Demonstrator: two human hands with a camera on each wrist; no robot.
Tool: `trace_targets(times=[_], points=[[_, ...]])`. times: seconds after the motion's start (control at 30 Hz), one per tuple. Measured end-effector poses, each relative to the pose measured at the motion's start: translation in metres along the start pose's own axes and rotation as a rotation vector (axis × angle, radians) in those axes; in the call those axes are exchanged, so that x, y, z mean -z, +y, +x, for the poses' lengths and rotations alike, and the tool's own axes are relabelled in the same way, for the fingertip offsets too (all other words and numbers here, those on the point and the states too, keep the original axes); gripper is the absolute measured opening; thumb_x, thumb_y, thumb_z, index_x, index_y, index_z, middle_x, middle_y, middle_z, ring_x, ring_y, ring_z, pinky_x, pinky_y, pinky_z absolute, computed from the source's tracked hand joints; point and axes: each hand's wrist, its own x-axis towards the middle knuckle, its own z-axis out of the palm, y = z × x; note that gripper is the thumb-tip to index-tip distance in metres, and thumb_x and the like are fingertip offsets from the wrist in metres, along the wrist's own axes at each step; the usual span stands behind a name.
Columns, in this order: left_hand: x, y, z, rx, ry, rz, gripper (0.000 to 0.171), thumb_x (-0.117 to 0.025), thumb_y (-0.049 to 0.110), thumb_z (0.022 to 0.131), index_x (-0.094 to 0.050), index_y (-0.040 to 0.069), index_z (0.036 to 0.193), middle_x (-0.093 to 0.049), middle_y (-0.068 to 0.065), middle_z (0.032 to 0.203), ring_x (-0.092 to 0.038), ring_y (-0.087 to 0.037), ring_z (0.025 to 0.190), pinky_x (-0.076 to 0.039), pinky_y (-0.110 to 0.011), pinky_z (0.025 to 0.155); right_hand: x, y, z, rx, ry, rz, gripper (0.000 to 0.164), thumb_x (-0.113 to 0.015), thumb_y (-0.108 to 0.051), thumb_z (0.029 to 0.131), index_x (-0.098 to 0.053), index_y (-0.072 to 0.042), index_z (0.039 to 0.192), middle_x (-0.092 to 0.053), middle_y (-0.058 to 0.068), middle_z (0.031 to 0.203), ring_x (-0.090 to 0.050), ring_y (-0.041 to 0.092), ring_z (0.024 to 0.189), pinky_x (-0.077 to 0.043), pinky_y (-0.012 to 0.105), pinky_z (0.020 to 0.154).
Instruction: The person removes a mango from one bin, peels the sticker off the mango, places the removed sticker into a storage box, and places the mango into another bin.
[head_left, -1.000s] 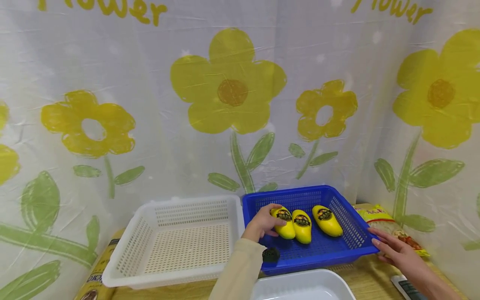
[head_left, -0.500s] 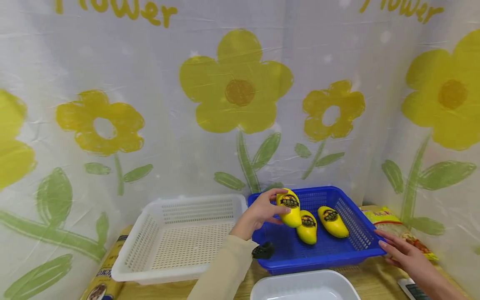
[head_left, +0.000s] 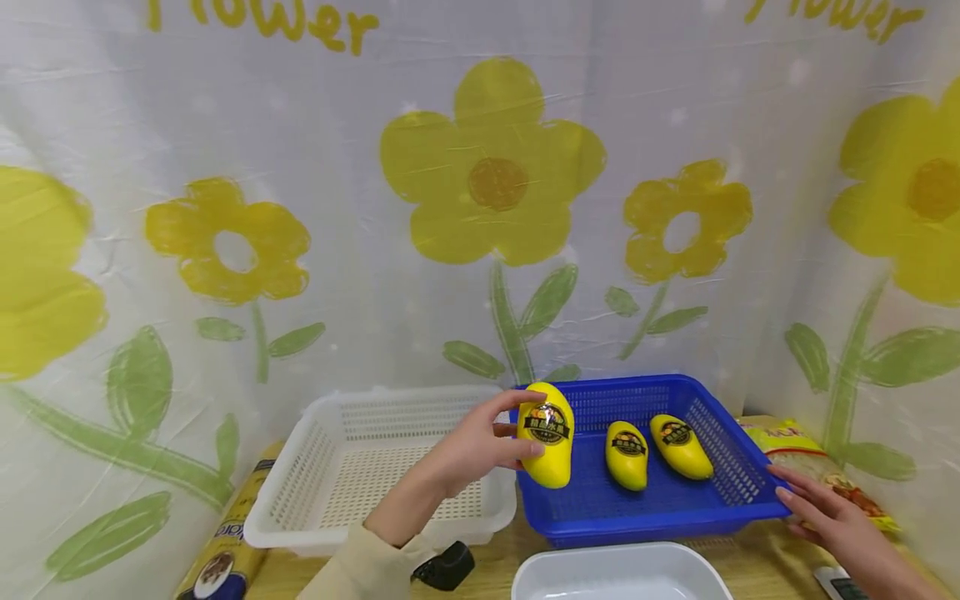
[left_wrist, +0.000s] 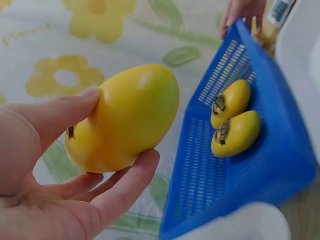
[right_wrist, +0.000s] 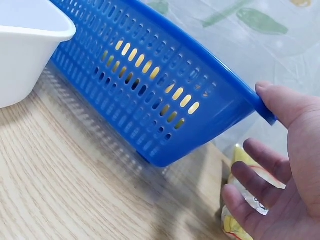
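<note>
A yellow mango (head_left: 557, 471) with a black label is held by my left hand (head_left: 472, 446) over the left end of the blue basket (head_left: 652, 533). In the left wrist view, thumb and fingers grip the mango (left_wrist: 132, 115) from opposite sides. Two more labelled mangoes lie inside the basket, the nearer-left mango (head_left: 627, 471) and the right mango (head_left: 690, 458). At the basket's front right corner is my right hand (head_left: 843, 512). The right wrist view has its thumb (right_wrist: 280, 100) touching the blue rim, while the other fingers spread loosely below, apart from the wall.
Left of the blue basket stands a white perforated basket (head_left: 258, 529). A white tray (head_left: 622, 583) sits in front. A gold package (head_left: 236, 546) lies at the far left, a clear and yellow food bag (head_left: 795, 450) on the right. Behind hangs a flowered curtain (head_left: 360, 317).
My left hand has lifted the leftmost mango from beside the others and drawn it left and toward me. The right hand stays at the basket corner. The head view has turned slightly left.
</note>
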Motion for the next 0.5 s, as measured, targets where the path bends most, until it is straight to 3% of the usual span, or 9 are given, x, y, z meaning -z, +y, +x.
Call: trace_targets(times=[0.23, 0.37, 0.5], points=[[0.011, -0.01, -0.058, 0.009, -0.01, 0.0, 0.055, -0.075, 0.011, 0.086, -0.056, 0.023, 0.136, -0.04, -0.011, 0.147, -0.046, -0.036, 0.129, -0.056, -0.042, 0.084, 0.002, 0.002, -0.001, 0.0, 0.007, -0.002, 0.07, -0.039, -0.053, 0.101, -0.015, -0.02, 0.158, -0.008, 0.029, 0.156, -0.051, -0.012, 0.095, -0.053, 0.032, 0.086], [0.016, -0.023, -0.09, 0.031, 0.0, 0.062, 0.055, -0.077, 0.017, 0.085, -0.056, 0.026, 0.135, -0.04, -0.012, 0.148, -0.045, -0.041, 0.129, -0.052, -0.048, 0.09, 0.002, 0.001, -0.001, 0.014, 0.005, 0.001, 0.071, -0.04, -0.054, 0.101, -0.015, -0.02, 0.158, -0.008, 0.03, 0.156, -0.049, -0.016, 0.093, -0.053, 0.033, 0.087], [0.024, -0.039, -0.117, 0.055, -0.057, 0.047, 0.055, -0.074, 0.018, 0.088, -0.053, 0.02, 0.138, -0.033, -0.016, 0.152, -0.046, -0.043, 0.125, -0.049, -0.051, 0.094, 0.0, 0.0, -0.001, 0.024, 0.004, 0.006, 0.071, -0.04, -0.054, 0.1, -0.016, -0.02, 0.158, -0.009, 0.031, 0.156, -0.048, -0.017, 0.093, -0.053, 0.032, 0.087]])
